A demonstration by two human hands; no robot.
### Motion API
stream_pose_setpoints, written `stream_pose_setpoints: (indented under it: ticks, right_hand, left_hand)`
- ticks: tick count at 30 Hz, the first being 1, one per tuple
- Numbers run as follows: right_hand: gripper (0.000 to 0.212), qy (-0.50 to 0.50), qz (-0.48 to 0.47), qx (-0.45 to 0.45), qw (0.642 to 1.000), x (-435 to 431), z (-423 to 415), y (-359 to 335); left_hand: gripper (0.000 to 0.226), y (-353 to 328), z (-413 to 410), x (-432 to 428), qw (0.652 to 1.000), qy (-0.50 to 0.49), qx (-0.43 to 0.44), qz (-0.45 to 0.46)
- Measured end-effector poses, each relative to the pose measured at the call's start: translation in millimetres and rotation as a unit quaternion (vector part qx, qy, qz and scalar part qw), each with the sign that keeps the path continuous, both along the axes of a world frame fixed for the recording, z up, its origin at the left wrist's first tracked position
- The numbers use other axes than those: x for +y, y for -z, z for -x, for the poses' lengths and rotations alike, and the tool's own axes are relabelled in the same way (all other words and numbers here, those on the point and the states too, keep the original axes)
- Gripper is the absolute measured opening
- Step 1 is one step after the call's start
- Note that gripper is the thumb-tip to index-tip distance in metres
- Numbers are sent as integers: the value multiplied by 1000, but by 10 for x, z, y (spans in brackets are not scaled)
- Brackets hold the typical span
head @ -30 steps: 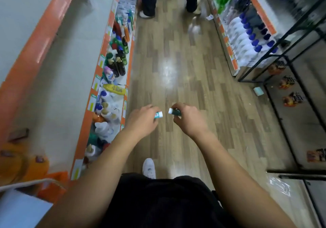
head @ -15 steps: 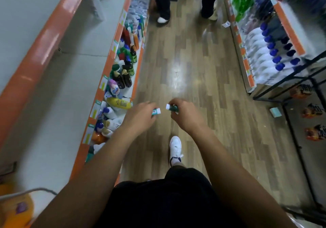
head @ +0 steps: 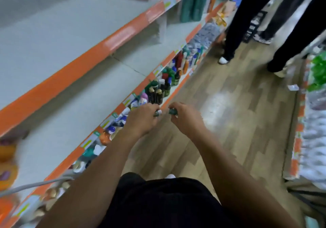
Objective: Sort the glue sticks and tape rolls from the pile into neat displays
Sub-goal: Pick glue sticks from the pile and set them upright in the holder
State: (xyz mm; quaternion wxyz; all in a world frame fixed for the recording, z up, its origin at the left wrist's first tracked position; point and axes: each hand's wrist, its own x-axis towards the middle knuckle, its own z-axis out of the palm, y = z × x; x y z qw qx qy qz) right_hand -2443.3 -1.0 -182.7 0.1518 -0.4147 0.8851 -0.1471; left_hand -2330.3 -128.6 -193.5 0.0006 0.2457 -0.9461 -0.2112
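Note:
I hold both hands out in front of me over a shop aisle. My left hand grips a small glue stick with a green body and a white end poking out past the fingers. A second green glue stick is held in the curled fingers of my right hand. The two sticks point toward each other with a small gap between them. No tape roll or pile is in view.
Grey shelves with orange edges run along the left, the lowest packed with bottles. A wooden floor stretches ahead. Two people's legs stand at the far end. More stocked shelves line the right.
My view has swung left and up toward the shelves as I walk on. Both hands keep their glue sticks and stay close together.

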Motion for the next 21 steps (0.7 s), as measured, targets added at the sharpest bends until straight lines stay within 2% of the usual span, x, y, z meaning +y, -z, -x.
stream_pose_setpoints:
  ticks: [4, 7, 10, 21]
  right_hand:
    - [40, -132, -7, 7, 991, -498, -150, -19]
    - [37, -215, 0, 7, 977, -805, -486, -36]
    - [36, -285, 18, 12, 958, -1000, -921, -29]
    - [34, -436, 44, -2, 899, -1220, -2349, -66]
  left_hand:
    - [26, -44, -456, -194, 993, -119, -9, 3]
    - [32, -56, -925, -253, 981, -192, -19, 25]
    - [29, -37, -1427, -241, 968, -247, -28, 38]
    - [26, -162, -2948, 47, 918, -391, -44, 55]
